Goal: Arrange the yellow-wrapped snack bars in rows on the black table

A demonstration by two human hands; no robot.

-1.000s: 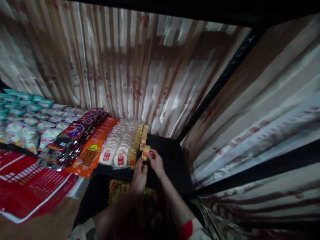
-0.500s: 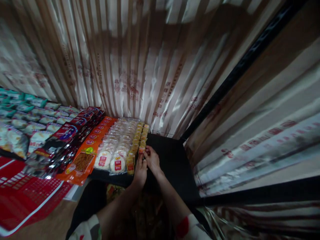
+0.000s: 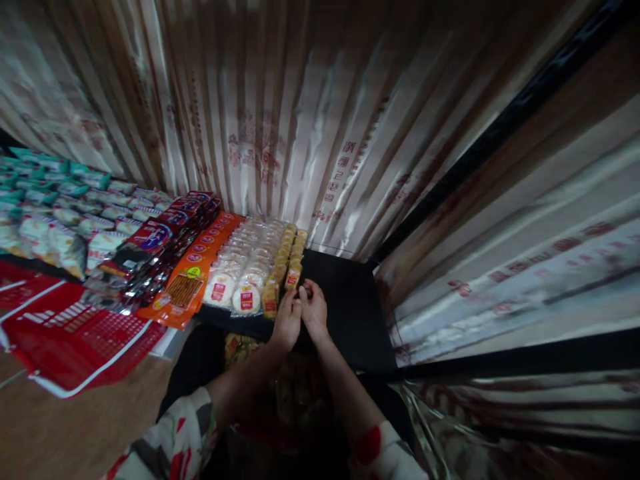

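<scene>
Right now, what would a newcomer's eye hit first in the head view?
Probably the bright orange packet at left of centre, with the red, white-edged basket-like thing below and left of it. Then the bare left hand and right hand, close together at the near end of the small yellow packets. Behind hangs pale, pleated sheeting with red print.

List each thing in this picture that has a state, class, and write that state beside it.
Left hand: fingers bent, at the yellow rows' near end; grip unclear
Right hand: fingers curled, close beside the left
Yellow packs: lined up in two rows
Round white crackers: wrapped, in rows
Orange packet: lying face up
Dark red packets: piled, overlapping
Curtain: hanging in folds
</scene>
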